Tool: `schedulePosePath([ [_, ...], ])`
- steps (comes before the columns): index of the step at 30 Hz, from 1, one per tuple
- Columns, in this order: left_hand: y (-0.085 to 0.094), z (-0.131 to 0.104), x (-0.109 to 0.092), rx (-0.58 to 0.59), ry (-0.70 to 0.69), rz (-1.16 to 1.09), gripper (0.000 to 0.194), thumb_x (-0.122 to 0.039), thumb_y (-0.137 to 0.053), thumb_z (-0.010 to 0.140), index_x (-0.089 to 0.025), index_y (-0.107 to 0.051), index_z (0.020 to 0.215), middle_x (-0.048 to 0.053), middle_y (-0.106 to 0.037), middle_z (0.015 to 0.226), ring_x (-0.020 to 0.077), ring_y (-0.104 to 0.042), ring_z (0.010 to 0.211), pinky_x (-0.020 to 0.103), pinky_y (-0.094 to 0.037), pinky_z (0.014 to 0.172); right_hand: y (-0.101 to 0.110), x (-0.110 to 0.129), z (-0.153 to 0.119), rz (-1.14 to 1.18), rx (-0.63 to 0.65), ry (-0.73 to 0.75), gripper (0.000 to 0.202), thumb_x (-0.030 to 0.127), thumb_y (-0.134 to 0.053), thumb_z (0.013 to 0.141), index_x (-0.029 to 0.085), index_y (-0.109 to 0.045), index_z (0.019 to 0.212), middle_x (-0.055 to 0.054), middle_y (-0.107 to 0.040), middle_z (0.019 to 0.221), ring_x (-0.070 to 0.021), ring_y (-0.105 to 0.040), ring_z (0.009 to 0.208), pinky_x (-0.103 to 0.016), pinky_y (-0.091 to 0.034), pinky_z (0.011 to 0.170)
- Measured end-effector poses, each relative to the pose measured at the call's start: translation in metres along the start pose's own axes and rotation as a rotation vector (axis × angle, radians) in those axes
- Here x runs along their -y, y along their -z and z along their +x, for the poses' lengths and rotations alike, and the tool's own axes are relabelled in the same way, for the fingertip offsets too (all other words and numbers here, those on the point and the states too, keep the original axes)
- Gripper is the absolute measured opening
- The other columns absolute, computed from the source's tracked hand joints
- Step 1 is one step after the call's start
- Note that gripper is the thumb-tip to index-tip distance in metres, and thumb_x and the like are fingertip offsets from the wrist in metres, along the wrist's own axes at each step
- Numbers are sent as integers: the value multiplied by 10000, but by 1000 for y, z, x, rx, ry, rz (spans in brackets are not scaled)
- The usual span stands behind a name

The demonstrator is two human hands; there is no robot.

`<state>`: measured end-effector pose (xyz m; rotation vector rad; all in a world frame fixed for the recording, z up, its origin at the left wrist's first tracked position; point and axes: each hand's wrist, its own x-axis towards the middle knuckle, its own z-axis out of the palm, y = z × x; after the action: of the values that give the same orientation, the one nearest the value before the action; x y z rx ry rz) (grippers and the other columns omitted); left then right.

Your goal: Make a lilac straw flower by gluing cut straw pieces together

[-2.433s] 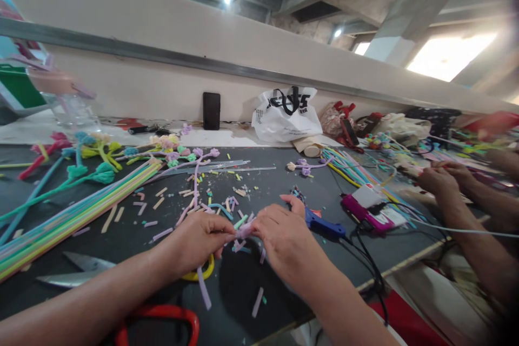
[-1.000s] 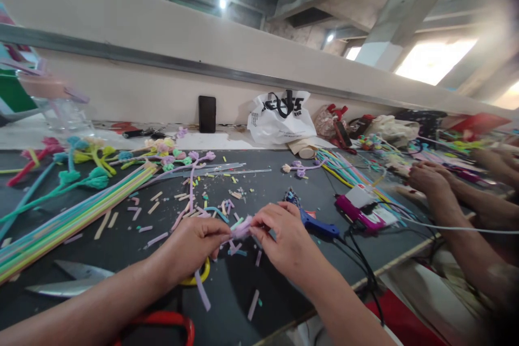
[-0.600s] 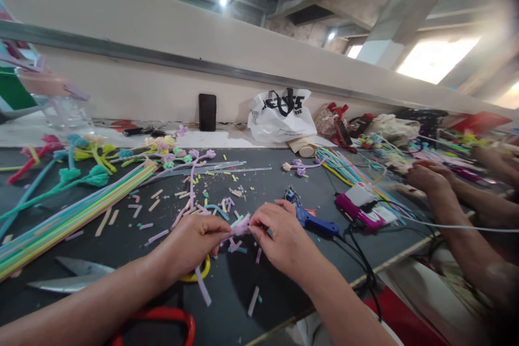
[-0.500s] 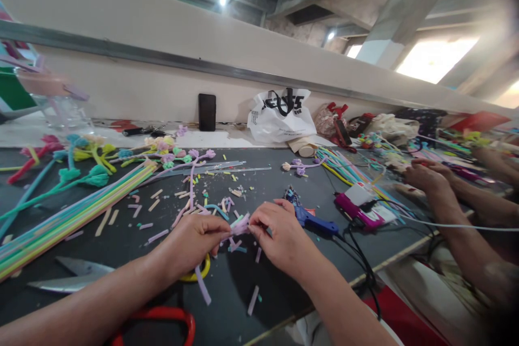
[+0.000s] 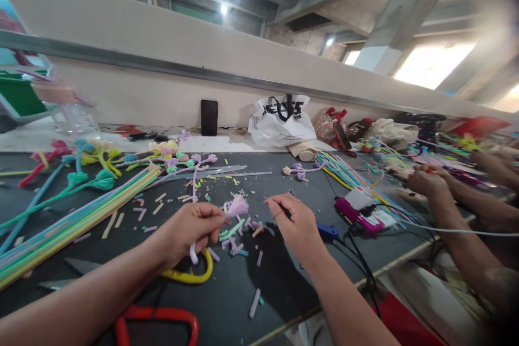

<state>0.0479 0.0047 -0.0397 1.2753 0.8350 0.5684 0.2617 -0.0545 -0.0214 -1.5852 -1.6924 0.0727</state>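
My left hand (image 5: pixel 194 228) pinches a lilac pipe-cleaner flower (image 5: pixel 237 206), its fluffy head pointing right and its stem end curling out below my fingers. To the right of the flower and apart from it, my right hand (image 5: pixel 295 223) hovers over the table, thumb and index fingertips drawn together. Anything between those tips is too small to make out. Lilac and green pipe-cleaner offcuts (image 5: pixel 234 246) lie below the flower. Under my left hand and forearm are scissor blades (image 5: pixel 79 266), a yellow loop handle (image 5: pixel 190 277) and a red loop handle (image 5: pixel 162 313). A blue glue gun (image 5: pixel 327 231) is mostly hidden behind my right hand.
Bundled pipe cleaners (image 5: pixel 85 221) and finished flowers (image 5: pixel 93 173) lie left. A phone (image 5: pixel 209 118) and a white bag (image 5: pixel 281 124) stand along the back wall. A magenta glue gun (image 5: pixel 359 215) with cables lies right. Farther right are a co-worker's hands (image 5: pixel 430 184).
My right hand has let go of the lilac flower and drawn back to the right, now covering more of the blue glue gun. The flower head shows spread out in my left hand.
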Motion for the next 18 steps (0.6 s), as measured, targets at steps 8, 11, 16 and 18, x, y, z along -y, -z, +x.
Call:
schedulePosePath([
  [8,38,10,-19,-80,-260,-416,161,-252,-641,726,-129,-551,778,-57,-509,519,-19,-279,283,106,-174,288,-32,17,7,-41,192,205,156,168,-468,849,183,-609,783,-33,-634,768,-149,-564,751,-268,-393,712],
  [11,44,15,-14,-97,-331,-460,146,-229,-640,729,-129,-551,787,-60,-513,522,-21,-273,282,106,-180,289,-49,34,13,-113,344,299,148,142,-473,846,189,-613,836,-28,-638,804,-147,-562,793,-271,-366,737],
  [16,44,20,-2,-108,-341,-459,172,-260,-641,735,-128,-573,822,-56,-536,527,-24,-303,277,100,-191,291,-74,53,17,-311,464,387,159,154,-475,840,203,-603,920,-48,-624,908,-171,-543,894,-314,-309,781],
  [18,44,21,2,-96,-329,-442,189,-272,-641,733,-125,-582,835,-53,-542,528,-23,-311,277,101,-197,290,-80,53,15,-393,492,387,139,147,-476,825,188,-604,860,-61,-621,884,-185,-541,866,-341,-284,779],
])
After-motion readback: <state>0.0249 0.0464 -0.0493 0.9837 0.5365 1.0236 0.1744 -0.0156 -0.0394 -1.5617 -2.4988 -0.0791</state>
